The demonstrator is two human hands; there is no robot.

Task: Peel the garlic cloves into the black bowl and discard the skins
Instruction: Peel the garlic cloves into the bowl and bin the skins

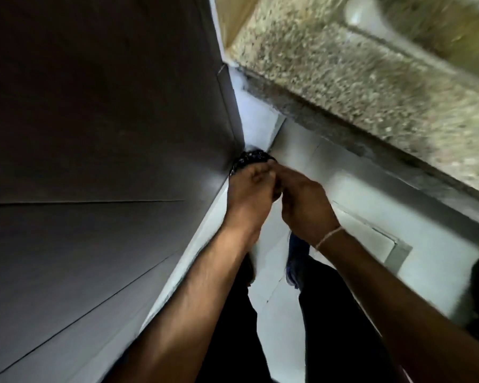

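Note:
Both hands meet low in front of me, above a dark speckled bin (250, 158) wedged in the corner on the floor. My left hand (250, 189) has its fingers curled, and its knuckles touch the fingertips of my right hand (302, 197), which is also curled inward. Whatever lies between the fingers is hidden and blurred. No garlic, skins or black bowl can be seen. A thin band circles my right wrist.
A tall dark panel (94, 120) fills the left side. A speckled stone counter (371, 84) runs along the upper right, with pale cabinet fronts (371, 194) below it. My dark trousers and a blue shoe (295, 261) stand on the white tiled floor (274, 322).

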